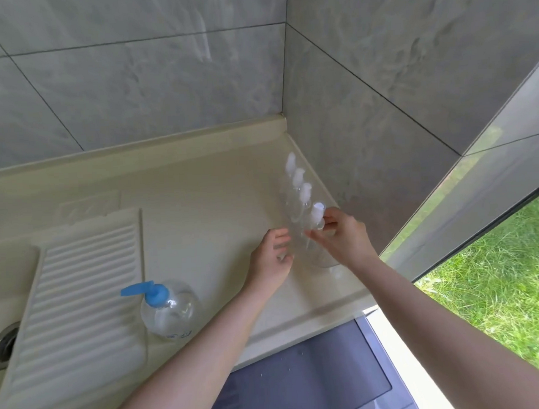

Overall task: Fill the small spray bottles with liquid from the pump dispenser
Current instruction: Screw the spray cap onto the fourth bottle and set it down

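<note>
So the biggest thing here is the cream counter (200,207), running out under both hands to the tiled corner. Down and to the left of the fingers there's a ribbed washboard (80,290) sloping into the sink, with a drain (4,342) at the far left edge.

Next size down: the pump bottle (169,310), clear with a blue pump head, standing on the counter well apart from both hands, below and left of the left fingertips. Looks like it's got some clear liquid in it, hard to say how much.

Then the spray bottles (298,184), four clear ones with white tops lined up along the right wall. Three stand beyond the fingers, toward the corner. The nearest bottle (317,230) is the one being handled.

Right hand (345,235) has its fingers and thumb curled round that nearest bottle just under the white top. Left hand (272,253) is just beside it on the other side, fingers loosely spread and holding nothing, tips close to the bottle body but I can't tell if they're touching.

My read: this is the very start, grabbing the first bottle. Nothing's filled yet as far as I can see. Next it needs the left hand to steady the body while the right twists the top off, then bring it over to the pump.
</note>
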Action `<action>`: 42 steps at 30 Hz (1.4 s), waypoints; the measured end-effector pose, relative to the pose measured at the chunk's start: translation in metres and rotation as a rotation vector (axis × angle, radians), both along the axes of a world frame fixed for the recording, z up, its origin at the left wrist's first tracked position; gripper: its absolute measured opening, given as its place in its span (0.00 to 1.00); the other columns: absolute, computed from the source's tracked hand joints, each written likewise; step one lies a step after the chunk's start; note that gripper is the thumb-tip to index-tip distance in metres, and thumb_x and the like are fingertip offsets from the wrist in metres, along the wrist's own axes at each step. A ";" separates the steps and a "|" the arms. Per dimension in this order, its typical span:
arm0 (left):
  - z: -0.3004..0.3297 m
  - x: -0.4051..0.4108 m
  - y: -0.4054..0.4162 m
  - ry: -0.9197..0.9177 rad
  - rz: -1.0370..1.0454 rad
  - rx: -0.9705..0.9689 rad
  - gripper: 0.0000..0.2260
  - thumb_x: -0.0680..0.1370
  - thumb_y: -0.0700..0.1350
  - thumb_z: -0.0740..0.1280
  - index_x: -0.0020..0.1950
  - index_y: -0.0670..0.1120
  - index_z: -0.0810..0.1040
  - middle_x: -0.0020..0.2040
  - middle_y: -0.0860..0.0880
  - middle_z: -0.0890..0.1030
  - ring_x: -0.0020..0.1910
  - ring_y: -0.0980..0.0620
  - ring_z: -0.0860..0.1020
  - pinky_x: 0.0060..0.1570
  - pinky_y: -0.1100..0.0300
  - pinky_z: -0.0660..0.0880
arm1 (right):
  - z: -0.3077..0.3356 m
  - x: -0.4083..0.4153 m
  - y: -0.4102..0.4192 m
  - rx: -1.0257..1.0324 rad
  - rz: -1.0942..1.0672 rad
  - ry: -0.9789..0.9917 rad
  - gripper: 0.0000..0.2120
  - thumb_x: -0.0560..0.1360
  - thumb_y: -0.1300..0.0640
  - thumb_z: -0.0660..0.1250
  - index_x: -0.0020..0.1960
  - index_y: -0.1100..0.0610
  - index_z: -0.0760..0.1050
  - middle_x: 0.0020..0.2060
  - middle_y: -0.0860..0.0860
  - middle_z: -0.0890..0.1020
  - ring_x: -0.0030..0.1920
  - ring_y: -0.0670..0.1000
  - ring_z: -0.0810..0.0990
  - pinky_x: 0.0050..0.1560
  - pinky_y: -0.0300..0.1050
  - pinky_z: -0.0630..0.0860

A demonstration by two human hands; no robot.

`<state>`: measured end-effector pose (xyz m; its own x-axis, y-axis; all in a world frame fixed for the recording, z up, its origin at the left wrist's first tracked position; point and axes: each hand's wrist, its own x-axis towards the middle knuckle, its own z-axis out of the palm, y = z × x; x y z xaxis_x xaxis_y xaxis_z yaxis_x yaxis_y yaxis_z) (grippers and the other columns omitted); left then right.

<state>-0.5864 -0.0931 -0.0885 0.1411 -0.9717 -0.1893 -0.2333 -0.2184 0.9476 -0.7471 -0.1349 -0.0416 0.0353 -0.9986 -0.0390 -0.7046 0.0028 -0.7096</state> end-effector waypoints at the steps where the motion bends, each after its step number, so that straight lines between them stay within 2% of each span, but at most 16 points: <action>1: 0.000 0.000 0.000 0.010 0.006 -0.003 0.21 0.74 0.29 0.65 0.59 0.52 0.73 0.52 0.55 0.80 0.48 0.53 0.81 0.53 0.60 0.76 | -0.001 0.000 -0.002 -0.005 0.004 0.000 0.13 0.70 0.51 0.78 0.50 0.54 0.78 0.45 0.48 0.83 0.47 0.48 0.80 0.40 0.26 0.66; 2: 0.001 -0.001 -0.001 0.022 0.011 -0.006 0.21 0.74 0.29 0.64 0.59 0.51 0.73 0.51 0.56 0.80 0.47 0.54 0.81 0.51 0.63 0.76 | -0.003 0.000 -0.004 -0.009 0.009 0.001 0.14 0.70 0.51 0.78 0.51 0.54 0.79 0.46 0.49 0.83 0.47 0.48 0.81 0.41 0.24 0.66; 4: 0.003 -0.001 -0.002 0.052 0.018 -0.014 0.20 0.74 0.29 0.65 0.59 0.51 0.73 0.51 0.57 0.79 0.47 0.55 0.81 0.48 0.67 0.75 | -0.006 0.001 -0.007 -0.020 0.014 0.001 0.16 0.70 0.51 0.79 0.54 0.55 0.80 0.47 0.49 0.83 0.48 0.49 0.81 0.42 0.26 0.67; 6: 0.004 -0.001 -0.002 0.065 0.023 -0.024 0.20 0.75 0.29 0.65 0.58 0.51 0.73 0.51 0.56 0.79 0.48 0.56 0.81 0.48 0.67 0.75 | -0.008 0.003 -0.009 -0.040 0.008 -0.003 0.16 0.70 0.52 0.79 0.54 0.56 0.80 0.46 0.50 0.83 0.48 0.50 0.82 0.42 0.30 0.66; 8: 0.005 0.000 -0.002 0.071 0.025 -0.029 0.20 0.75 0.29 0.65 0.58 0.51 0.73 0.51 0.57 0.79 0.48 0.57 0.81 0.49 0.68 0.75 | -0.010 0.005 -0.009 -0.064 0.001 -0.006 0.16 0.70 0.54 0.78 0.53 0.57 0.79 0.46 0.52 0.83 0.47 0.50 0.81 0.42 0.29 0.66; 10: 0.006 0.001 -0.002 0.069 0.023 -0.032 0.20 0.75 0.30 0.65 0.58 0.52 0.73 0.52 0.57 0.80 0.49 0.58 0.81 0.50 0.67 0.75 | -0.010 0.006 -0.010 -0.083 0.000 -0.004 0.15 0.70 0.55 0.78 0.53 0.58 0.79 0.46 0.52 0.82 0.45 0.50 0.80 0.41 0.25 0.66; 15: 0.009 0.004 0.000 0.057 0.020 -0.039 0.21 0.74 0.30 0.67 0.56 0.55 0.73 0.52 0.55 0.80 0.50 0.55 0.82 0.54 0.60 0.77 | -0.014 0.006 -0.009 -0.093 -0.007 -0.017 0.16 0.70 0.54 0.79 0.52 0.58 0.78 0.46 0.52 0.82 0.45 0.50 0.79 0.41 0.32 0.64; 17: 0.013 0.006 0.002 0.040 0.015 -0.052 0.21 0.74 0.30 0.67 0.57 0.55 0.73 0.53 0.53 0.80 0.50 0.53 0.82 0.55 0.59 0.77 | -0.014 0.005 -0.006 -0.086 -0.002 -0.028 0.19 0.69 0.53 0.79 0.56 0.57 0.78 0.49 0.51 0.82 0.48 0.51 0.81 0.42 0.32 0.65; 19: 0.018 0.008 0.004 0.012 0.015 -0.069 0.20 0.74 0.31 0.68 0.58 0.53 0.74 0.53 0.52 0.80 0.49 0.54 0.82 0.55 0.60 0.77 | -0.012 0.004 -0.002 -0.083 -0.010 -0.052 0.27 0.69 0.53 0.80 0.65 0.55 0.75 0.55 0.52 0.81 0.47 0.50 0.81 0.42 0.31 0.66; 22: 0.031 0.012 0.011 -0.031 0.040 -0.104 0.18 0.75 0.32 0.68 0.61 0.49 0.75 0.48 0.54 0.81 0.44 0.56 0.81 0.50 0.68 0.75 | -0.002 -0.001 0.010 -0.131 -0.027 -0.085 0.36 0.69 0.54 0.79 0.73 0.55 0.69 0.64 0.55 0.75 0.48 0.48 0.77 0.46 0.32 0.65; 25: 0.047 0.016 0.023 -0.092 0.067 -0.142 0.18 0.75 0.35 0.69 0.62 0.50 0.75 0.45 0.55 0.80 0.42 0.58 0.80 0.42 0.76 0.71 | 0.011 -0.003 0.025 -0.234 -0.033 -0.081 0.35 0.70 0.57 0.78 0.73 0.54 0.68 0.64 0.56 0.74 0.49 0.48 0.76 0.49 0.34 0.66; 27: 0.059 0.017 0.030 -0.105 0.078 -0.171 0.17 0.75 0.37 0.69 0.61 0.52 0.76 0.45 0.56 0.80 0.41 0.58 0.80 0.43 0.74 0.72 | 0.020 -0.001 0.032 -0.326 -0.038 -0.108 0.34 0.70 0.59 0.78 0.73 0.55 0.69 0.62 0.55 0.73 0.49 0.47 0.76 0.51 0.36 0.71; 30: 0.077 0.020 0.048 -0.099 0.101 -0.233 0.16 0.75 0.37 0.70 0.58 0.54 0.75 0.45 0.56 0.80 0.40 0.56 0.80 0.45 0.68 0.73 | 0.037 0.008 0.051 -0.462 -0.015 -0.196 0.33 0.71 0.61 0.77 0.73 0.54 0.69 0.61 0.51 0.72 0.47 0.40 0.78 0.50 0.25 0.71; 32: 0.089 0.025 0.058 -0.116 0.106 -0.256 0.16 0.75 0.38 0.70 0.58 0.56 0.75 0.46 0.57 0.80 0.39 0.56 0.79 0.42 0.69 0.72 | 0.045 0.016 0.061 -0.496 0.011 -0.261 0.33 0.71 0.62 0.76 0.72 0.53 0.69 0.60 0.49 0.72 0.49 0.40 0.79 0.51 0.25 0.71; 37: 0.124 0.050 0.088 -0.186 0.136 -0.313 0.16 0.76 0.40 0.70 0.60 0.56 0.75 0.49 0.58 0.80 0.37 0.58 0.78 0.37 0.75 0.69 | 0.043 0.044 0.085 -0.453 0.107 -0.283 0.31 0.72 0.64 0.75 0.72 0.53 0.69 0.60 0.50 0.75 0.49 0.42 0.81 0.54 0.33 0.76; 42: 0.154 0.087 0.111 -0.262 0.190 -0.384 0.16 0.75 0.40 0.70 0.61 0.54 0.77 0.49 0.57 0.80 0.33 0.61 0.74 0.37 0.72 0.69 | 0.040 0.079 0.110 -0.336 0.200 -0.325 0.28 0.73 0.60 0.75 0.70 0.53 0.71 0.62 0.50 0.74 0.48 0.38 0.82 0.51 0.26 0.73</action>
